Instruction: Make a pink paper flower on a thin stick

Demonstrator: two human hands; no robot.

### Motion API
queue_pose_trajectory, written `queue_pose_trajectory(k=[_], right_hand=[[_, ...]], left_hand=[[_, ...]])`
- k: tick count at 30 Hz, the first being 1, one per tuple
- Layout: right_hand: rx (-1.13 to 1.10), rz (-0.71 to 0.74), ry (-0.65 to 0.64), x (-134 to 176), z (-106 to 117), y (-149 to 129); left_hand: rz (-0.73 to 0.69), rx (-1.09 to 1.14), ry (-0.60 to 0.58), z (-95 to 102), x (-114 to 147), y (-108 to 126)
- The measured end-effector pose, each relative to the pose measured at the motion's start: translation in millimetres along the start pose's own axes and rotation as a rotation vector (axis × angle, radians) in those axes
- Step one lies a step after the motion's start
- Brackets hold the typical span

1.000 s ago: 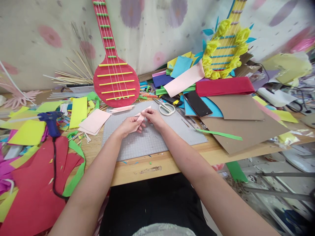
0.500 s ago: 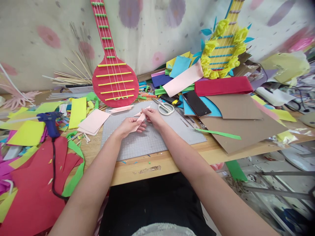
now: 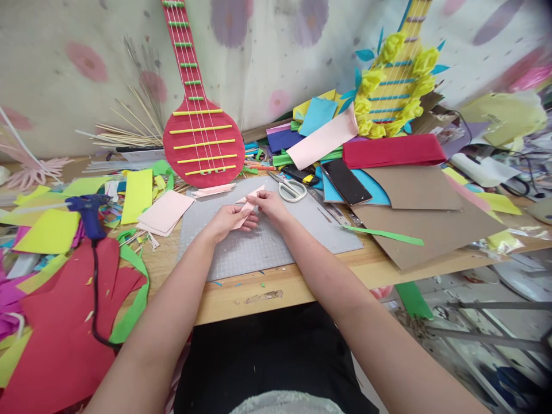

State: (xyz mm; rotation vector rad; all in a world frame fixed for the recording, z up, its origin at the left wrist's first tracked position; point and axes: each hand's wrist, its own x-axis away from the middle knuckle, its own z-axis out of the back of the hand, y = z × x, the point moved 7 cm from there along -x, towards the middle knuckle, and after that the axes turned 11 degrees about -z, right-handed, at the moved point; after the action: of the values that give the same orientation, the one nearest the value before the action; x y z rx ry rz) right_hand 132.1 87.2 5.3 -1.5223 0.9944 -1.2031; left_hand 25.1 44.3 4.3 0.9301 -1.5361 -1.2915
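Above the grey cutting mat [image 3: 241, 259], both hands are closed on one narrow strip of pale pink paper [image 3: 244, 217]. My left hand [image 3: 228, 222] grips its lower part, thumb on top and fingers beneath. The upper part is pinched by my right hand [image 3: 268, 206] between thumb and fingertips. Some of the strip is hidden behind the fingers. Just behind the hands, more folded pale pink paper [image 3: 214, 190] lies at the mat's back edge. White-handled scissors [image 3: 293, 192] rest to the right of my right hand.
A red paper lute [image 3: 202, 144] leans at the back, a yellow flowered one [image 3: 390, 92] to its right. Pink sheets [image 3: 166, 213] and a blue glue gun [image 3: 88, 215] are on the left. A black phone [image 3: 347, 181] and brown cardboard [image 3: 414, 230] lie on the right.
The view has shifted very slightly. Both hands keep their grip on the pink strip in nearly the same place.
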Motion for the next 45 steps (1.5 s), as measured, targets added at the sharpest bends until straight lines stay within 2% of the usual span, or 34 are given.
queue_pose_trajectory(k=[5, 11, 17, 19, 23, 26, 29, 31, 34, 37, 39, 43, 45], right_hand=[[-0.039, -0.005, 0.022, 0, 1, 0], [0.02, -0.073, -0.118, 3, -5, 1], [-0.017, -0.012, -0.008, 4, 0, -5], [0.0, -0.019, 0.012, 3, 0, -4], [0.057, 0.001, 0.035, 3, 1, -3], [0.074, 0.036, 0.05, 3, 2, -4], [0.054, 0.037, 0.051, 2, 1, -3], [0.025, 0.011, 0.047, 1, 1, -2], [-0.048, -0.035, 0.072, -2, 6, 1], [-0.121, -0.053, 0.114, -4, 14, 2], [-0.142, -0.06, 0.127, -6, 18, 3], [-0.171, -0.075, 0.115, -8, 18, 5], [-0.197, -0.067, 0.116, -7, 19, 3]], left_hand=[[-0.002, 0.002, 0.016, 0.3, -2, -2], [-0.046, 0.001, 0.073, 4.3, -1, 3], [-0.047, 0.033, 0.045, 3.7, -1, 4], [-0.079, 0.025, 0.07, 8.0, -4, 5], [-0.242, -0.278, 0.212, 23.5, -12, 12], [-0.311, -0.528, 0.24, 24.4, -14, 18], [-0.327, -0.641, 0.254, 21.8, -13, 22], [-0.316, -0.613, 0.265, 20.2, -12, 23], [-0.211, -0.358, 0.257, 19.3, -12, 17], [-0.104, -0.158, 0.171, 15.2, -9, 11], [-0.085, -0.144, 0.136, 15.4, -6, 12], [-0.098, -0.178, 0.195, 23.6, -4, 13], [-0.085, -0.168, 0.183, 24.3, -5, 10]])
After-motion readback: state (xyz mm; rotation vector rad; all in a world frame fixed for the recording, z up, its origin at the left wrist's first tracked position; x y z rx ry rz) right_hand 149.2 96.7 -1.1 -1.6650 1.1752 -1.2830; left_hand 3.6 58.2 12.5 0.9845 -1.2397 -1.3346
